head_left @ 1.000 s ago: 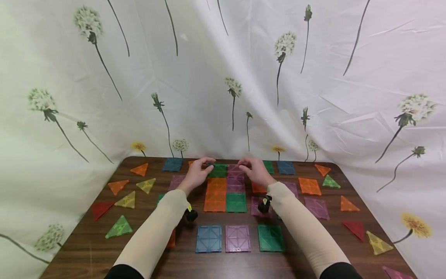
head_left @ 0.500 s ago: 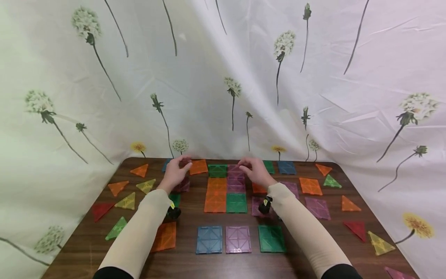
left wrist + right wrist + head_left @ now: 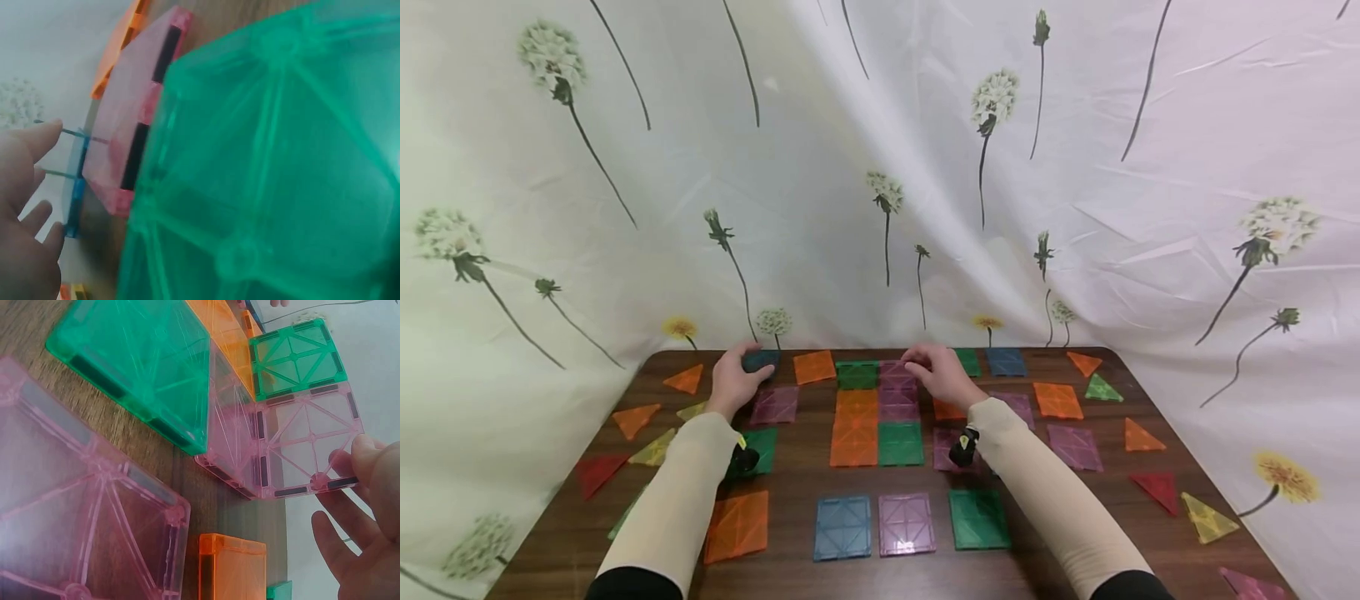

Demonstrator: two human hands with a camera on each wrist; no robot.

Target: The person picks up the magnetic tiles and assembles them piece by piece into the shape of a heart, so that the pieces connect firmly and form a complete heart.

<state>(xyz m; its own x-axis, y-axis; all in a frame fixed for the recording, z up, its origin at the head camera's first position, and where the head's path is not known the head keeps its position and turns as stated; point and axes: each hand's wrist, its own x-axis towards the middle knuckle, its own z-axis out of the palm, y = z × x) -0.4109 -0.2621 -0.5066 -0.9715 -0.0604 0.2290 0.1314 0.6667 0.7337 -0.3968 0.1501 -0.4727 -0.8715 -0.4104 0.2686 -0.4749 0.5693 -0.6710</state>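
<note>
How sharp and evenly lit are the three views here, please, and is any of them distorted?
Head view: evenly lit, soft shadows, sharp on the table, with wide-angle bending at the edges. Left wrist view: blurred, a green tile fills it too close to focus; the backdrop is washed out. Right wrist view: crisp on the pink tile, overexposed white at top right.
</note>
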